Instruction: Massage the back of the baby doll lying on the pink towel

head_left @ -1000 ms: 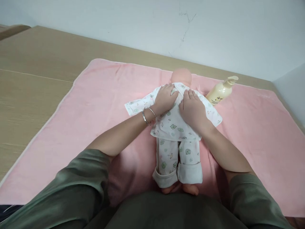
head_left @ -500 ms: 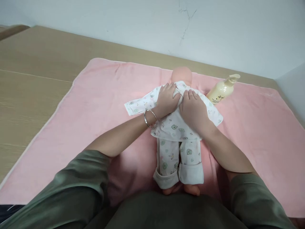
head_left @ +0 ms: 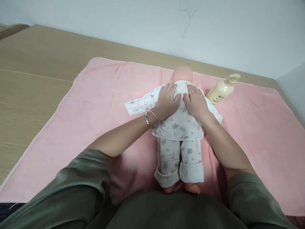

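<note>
A baby doll (head_left: 182,73) lies with the smooth back of its head showing at the far end and its feet towards me. It wears a white printed top (head_left: 177,125) and matching trousers (head_left: 169,156) with turned-up cuffs. My left hand (head_left: 168,98) rests flat on the left of the doll's upper back, fingers stretched out, a silver bangle on the wrist. On the right of the upper back lies my right hand (head_left: 195,101), also flat and open. Both thumbs point inward, with a strip of printed cloth between them.
Beneath the doll spreads a pink blanket (head_left: 102,92) on a wooden table (head_left: 47,47). A cream pump bottle (head_left: 222,89) stands beyond the doll's right-hand sleeve. Behind the table rises a white wall (head_left: 143,25) with a crack in it.
My right hand has moved slightly outward to the right and turned more upright, so the gap between my hands is wider. My left hand stays nearly in place.
</note>
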A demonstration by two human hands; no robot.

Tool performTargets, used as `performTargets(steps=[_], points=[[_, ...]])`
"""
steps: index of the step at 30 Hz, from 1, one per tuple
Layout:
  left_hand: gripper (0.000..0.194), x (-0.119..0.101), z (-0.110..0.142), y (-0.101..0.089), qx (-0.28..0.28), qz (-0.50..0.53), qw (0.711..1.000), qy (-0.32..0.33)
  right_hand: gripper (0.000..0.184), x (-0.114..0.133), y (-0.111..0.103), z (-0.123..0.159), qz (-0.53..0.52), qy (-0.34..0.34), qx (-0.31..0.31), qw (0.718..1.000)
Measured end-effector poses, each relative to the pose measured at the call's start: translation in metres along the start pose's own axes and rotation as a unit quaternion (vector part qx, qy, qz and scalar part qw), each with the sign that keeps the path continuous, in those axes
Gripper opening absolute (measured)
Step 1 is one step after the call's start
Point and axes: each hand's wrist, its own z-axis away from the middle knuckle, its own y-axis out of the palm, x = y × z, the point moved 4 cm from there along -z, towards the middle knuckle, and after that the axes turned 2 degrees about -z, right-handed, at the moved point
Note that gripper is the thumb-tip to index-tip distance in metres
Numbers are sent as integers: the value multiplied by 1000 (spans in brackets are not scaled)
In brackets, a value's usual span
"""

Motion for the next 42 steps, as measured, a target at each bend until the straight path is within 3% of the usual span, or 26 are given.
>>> performTargets(steps=[6,14,19,22,27,30,36,42], points=[[42,-10,7,-5,-35,-44,996,70,51,-3,-7,-5,-12,-53,36,998],[39,1,-10,-7,34,-25,999,27,47,31,-15,19,50,-49,-13,997],[39,-11,1,-9,11,-68,995,71,44,13,-13,3,2,-33,24,999],[41,-10,1,-8,-2,-59,996,73,41,4,-10,-6,-3,-23,8,1000],[48,2,-8,-1,37,-32,998,41,33,16,-14,4,45,-3,14,999],[45,3,-8,-2,28,-27,998,44,30,23,-18,10,49,-17,17,999],[36,-2,-1,-6,-10,-36,998,52,44,11,-8,-3,0,-18,29,999],[43,1,-4,-2,3,-3,999,45,52,5,1,-5,-8,-10,27,1000]])
